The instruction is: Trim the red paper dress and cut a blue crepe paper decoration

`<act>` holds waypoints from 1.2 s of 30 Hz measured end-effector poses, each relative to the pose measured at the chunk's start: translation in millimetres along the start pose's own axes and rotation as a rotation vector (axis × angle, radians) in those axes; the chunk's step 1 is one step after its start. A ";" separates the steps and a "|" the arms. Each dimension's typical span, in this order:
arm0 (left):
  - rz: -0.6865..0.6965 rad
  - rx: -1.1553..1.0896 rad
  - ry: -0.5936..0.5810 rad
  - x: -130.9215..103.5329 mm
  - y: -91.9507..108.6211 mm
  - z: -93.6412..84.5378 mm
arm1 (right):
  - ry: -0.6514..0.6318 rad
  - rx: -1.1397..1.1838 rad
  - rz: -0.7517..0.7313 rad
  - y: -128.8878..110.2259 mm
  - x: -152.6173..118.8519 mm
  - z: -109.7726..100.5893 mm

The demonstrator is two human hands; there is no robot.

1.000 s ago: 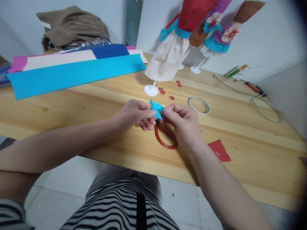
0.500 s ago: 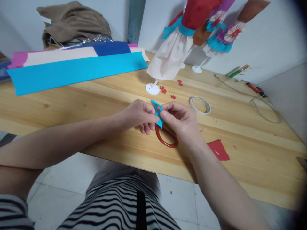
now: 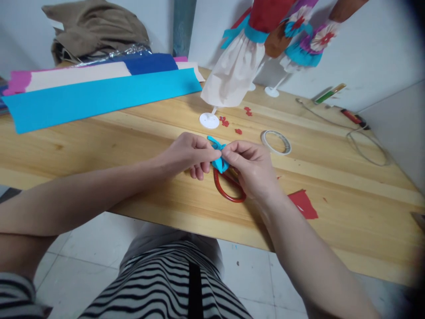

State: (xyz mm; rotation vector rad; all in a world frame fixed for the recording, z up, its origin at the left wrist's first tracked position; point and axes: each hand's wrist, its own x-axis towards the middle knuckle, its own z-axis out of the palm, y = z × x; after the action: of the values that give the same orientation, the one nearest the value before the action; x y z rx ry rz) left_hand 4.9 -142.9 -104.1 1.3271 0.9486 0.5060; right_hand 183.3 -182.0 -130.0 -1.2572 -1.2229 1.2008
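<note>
- Pinching the blue piece [image 3: 219, 165]: my left hand [image 3: 191, 153] and right hand [image 3: 250, 164] are both closed on it.
- I judge its long axis fore-and-aft, between the hands, equally near each, just beyond the red loop [image 3: 236, 200].

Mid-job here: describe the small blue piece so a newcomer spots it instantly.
Over the near side of the wooden table, the left hand and right hand meet beside a red handle loop. Pinched between them is the small blue piece, crumpled, unlike the long, smooth blue sheet lying farther back, left.
</note>
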 end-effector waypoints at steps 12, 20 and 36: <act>0.038 0.022 0.004 -1.2 -1.0 2.9 | 0.008 0.062 0.052 2.8 1.3 0.1; 0.036 0.014 -0.032 0.5 -3.5 4.2 | 0.018 0.111 0.043 6.2 3.2 -0.7; -0.015 -0.139 -0.157 6.2 -4.7 -4.4 | -0.074 0.010 -0.026 4.5 2.3 -5.8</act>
State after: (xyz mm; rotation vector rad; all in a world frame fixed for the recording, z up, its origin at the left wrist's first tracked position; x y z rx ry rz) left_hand 3.8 -136.6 -110.2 1.2152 0.7794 0.4413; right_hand 189.3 -179.9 -134.4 -1.1949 -1.2826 1.2424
